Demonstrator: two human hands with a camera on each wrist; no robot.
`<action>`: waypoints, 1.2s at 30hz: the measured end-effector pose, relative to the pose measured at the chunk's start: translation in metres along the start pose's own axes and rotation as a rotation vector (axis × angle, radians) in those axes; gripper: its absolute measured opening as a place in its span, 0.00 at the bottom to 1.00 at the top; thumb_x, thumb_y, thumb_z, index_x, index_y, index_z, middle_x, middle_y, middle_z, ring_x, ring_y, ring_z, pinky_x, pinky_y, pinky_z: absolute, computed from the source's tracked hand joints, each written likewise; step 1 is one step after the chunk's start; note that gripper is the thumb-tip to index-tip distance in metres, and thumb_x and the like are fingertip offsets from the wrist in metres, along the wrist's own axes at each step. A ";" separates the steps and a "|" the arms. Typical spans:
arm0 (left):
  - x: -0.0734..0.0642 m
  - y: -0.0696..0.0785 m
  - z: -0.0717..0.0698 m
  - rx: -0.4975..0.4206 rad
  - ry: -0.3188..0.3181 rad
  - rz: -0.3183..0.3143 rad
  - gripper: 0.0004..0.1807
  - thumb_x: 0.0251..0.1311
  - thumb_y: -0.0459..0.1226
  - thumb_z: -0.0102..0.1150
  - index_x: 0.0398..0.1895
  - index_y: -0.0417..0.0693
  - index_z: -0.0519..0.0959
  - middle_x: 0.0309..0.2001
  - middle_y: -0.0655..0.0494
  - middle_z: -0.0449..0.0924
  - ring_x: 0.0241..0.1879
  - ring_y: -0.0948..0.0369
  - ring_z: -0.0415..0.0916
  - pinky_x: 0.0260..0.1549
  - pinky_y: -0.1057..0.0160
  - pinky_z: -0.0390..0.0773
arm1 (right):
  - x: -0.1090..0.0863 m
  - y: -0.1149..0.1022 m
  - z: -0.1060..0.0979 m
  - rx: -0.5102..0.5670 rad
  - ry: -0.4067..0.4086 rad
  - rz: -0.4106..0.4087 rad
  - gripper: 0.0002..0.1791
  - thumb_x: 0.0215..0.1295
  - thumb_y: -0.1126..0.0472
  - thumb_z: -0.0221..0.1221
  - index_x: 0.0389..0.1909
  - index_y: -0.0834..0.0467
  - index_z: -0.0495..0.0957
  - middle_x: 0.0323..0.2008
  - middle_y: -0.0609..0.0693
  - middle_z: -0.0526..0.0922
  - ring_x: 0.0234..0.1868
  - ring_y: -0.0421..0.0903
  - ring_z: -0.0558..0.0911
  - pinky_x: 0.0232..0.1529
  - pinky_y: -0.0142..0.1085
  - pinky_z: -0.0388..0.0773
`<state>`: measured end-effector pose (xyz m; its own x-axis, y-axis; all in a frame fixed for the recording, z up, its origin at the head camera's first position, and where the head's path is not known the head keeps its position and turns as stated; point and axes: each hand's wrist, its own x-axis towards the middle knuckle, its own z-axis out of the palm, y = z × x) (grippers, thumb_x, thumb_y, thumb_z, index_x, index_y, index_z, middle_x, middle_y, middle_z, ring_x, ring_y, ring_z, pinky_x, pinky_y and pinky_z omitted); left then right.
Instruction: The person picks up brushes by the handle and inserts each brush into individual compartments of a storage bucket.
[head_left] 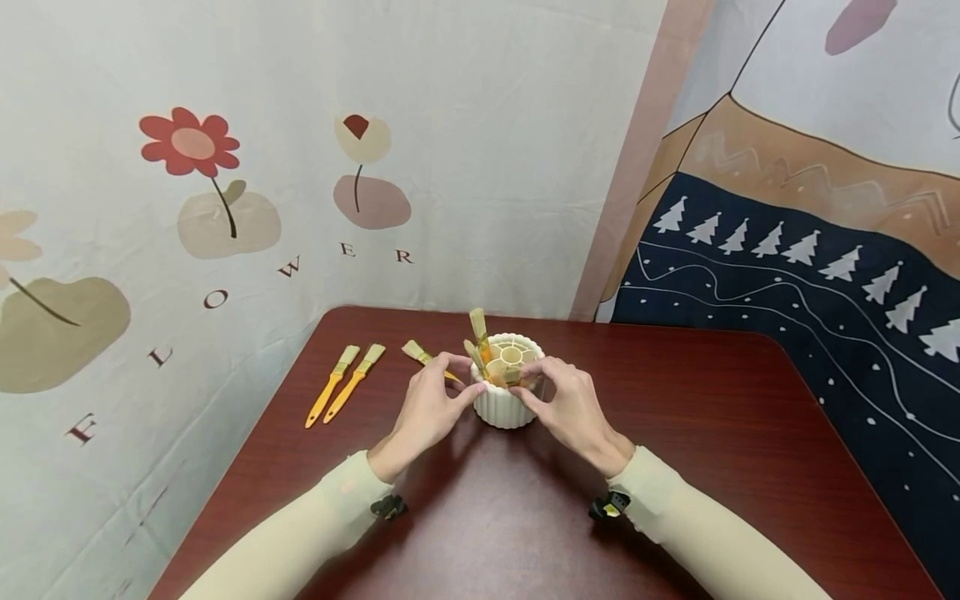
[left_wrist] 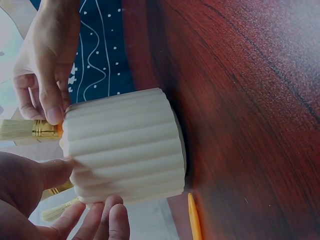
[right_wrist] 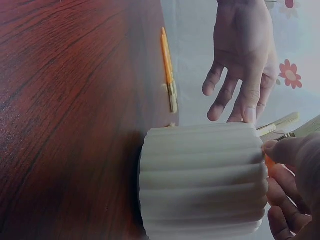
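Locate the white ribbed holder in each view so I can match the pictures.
Head: just right of centre, between the hands; white ribbed holder upright.
Left wrist: left of centre, lying sideways in the picture, rim leftward.
Right wrist: lower, right of centre, sideways, rim rightward.
Shared landmark: dark red tabletop, right of the holder in left wrist, left of it in right wrist.

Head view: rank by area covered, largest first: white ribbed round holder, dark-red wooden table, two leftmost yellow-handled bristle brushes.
1. Dark-red wooden table
2. White ribbed round holder
3. Leftmost yellow-handled bristle brush and its neighbouring twin: look alike, unranked
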<state>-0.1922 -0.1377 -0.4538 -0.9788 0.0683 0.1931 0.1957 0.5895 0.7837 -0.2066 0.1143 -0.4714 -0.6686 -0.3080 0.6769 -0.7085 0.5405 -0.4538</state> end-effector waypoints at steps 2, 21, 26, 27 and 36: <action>0.000 0.000 0.000 -0.001 -0.001 -0.001 0.23 0.75 0.41 0.81 0.66 0.45 0.85 0.62 0.41 0.91 0.49 0.49 0.94 0.40 0.61 0.90 | -0.001 0.000 -0.001 -0.006 -0.003 0.003 0.18 0.62 0.66 0.86 0.50 0.57 0.91 0.43 0.50 0.95 0.42 0.47 0.93 0.42 0.42 0.90; -0.001 0.000 0.000 0.016 0.004 -0.001 0.23 0.75 0.41 0.81 0.66 0.46 0.85 0.61 0.44 0.92 0.49 0.49 0.95 0.43 0.56 0.92 | -0.004 0.001 -0.007 -0.002 -0.027 0.022 0.17 0.65 0.65 0.85 0.51 0.58 0.91 0.45 0.51 0.94 0.45 0.49 0.93 0.49 0.47 0.94; 0.000 -0.001 0.001 0.009 0.002 0.003 0.23 0.75 0.41 0.81 0.66 0.46 0.85 0.61 0.43 0.91 0.49 0.49 0.95 0.43 0.56 0.92 | -0.004 0.002 -0.009 -0.003 -0.024 0.010 0.18 0.65 0.64 0.86 0.52 0.58 0.91 0.46 0.51 0.94 0.47 0.48 0.93 0.51 0.47 0.94; 0.000 -0.001 0.001 0.009 0.002 0.004 0.23 0.75 0.41 0.81 0.66 0.46 0.85 0.61 0.43 0.91 0.49 0.49 0.95 0.43 0.55 0.93 | -0.004 0.003 -0.010 -0.003 -0.024 0.009 0.18 0.65 0.64 0.86 0.52 0.58 0.91 0.46 0.51 0.94 0.47 0.48 0.93 0.51 0.48 0.94; 0.000 -0.003 0.001 0.001 -0.002 0.008 0.22 0.75 0.41 0.81 0.65 0.46 0.84 0.59 0.42 0.91 0.49 0.48 0.95 0.45 0.54 0.94 | 0.000 0.013 -0.021 0.028 -0.039 0.024 0.24 0.65 0.63 0.85 0.60 0.59 0.91 0.55 0.52 0.95 0.60 0.51 0.93 0.66 0.52 0.91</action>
<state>-0.1927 -0.1391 -0.4565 -0.9772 0.0746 0.1987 0.2040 0.5897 0.7815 -0.2115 0.1377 -0.4650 -0.6933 -0.3258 0.6429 -0.6978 0.5263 -0.4859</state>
